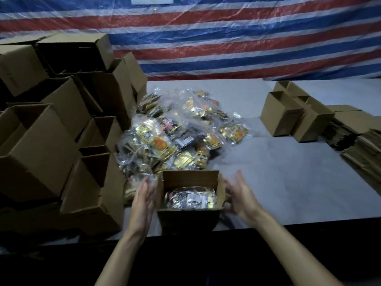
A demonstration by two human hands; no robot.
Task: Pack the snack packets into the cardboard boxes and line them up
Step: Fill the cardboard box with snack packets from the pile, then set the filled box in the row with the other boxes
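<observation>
We see the open box (186, 220) at the near edge of the surface (288, 182), with packets (190, 200) lying inside it. Our left hand (144, 195) and right hand (240, 196) flank its side walls, fingers straight and spread, gripping nothing. Motion blur hides whether they touch the cardboard. Just behind lies the loose pile (175, 133). At left, stacked boxes (51, 131) are cut off by the frame.

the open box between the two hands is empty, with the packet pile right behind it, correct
Not quite. The head view shows the open box between the left hand and right hand holds snack packets. The packet pile does lie right behind it.
</observation>
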